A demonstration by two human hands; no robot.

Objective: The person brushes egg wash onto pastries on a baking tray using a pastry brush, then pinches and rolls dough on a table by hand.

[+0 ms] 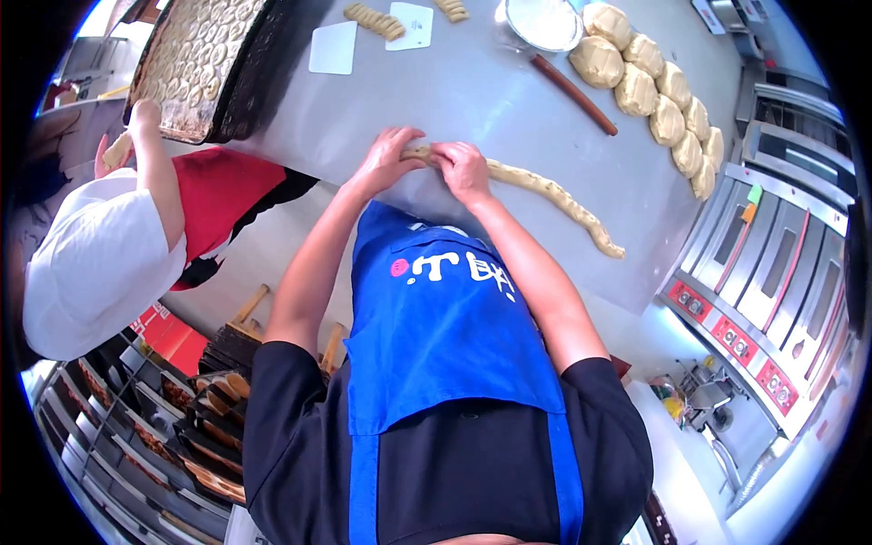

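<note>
A long dough rope (554, 193) with dark specks lies on the metal table (436, 100), curving down to the right. Both of my hands are at its left end. My left hand (392, 156) has its fingers curled on the tip of the rope. Just to the right, my right hand (460, 169) grips the rope with fingers bent round it. Only a short piece of dough shows between the two hands.
Dough balls (636, 88) line the right side, beside a wooden rolling pin (574, 94) and a bowl of white powder (543, 23). Scrapers (333, 48) and twisted pieces (372, 20) lie at the back. A co-worker (100, 254) stands left by a tray (195, 64); ovens (772, 263) are right.
</note>
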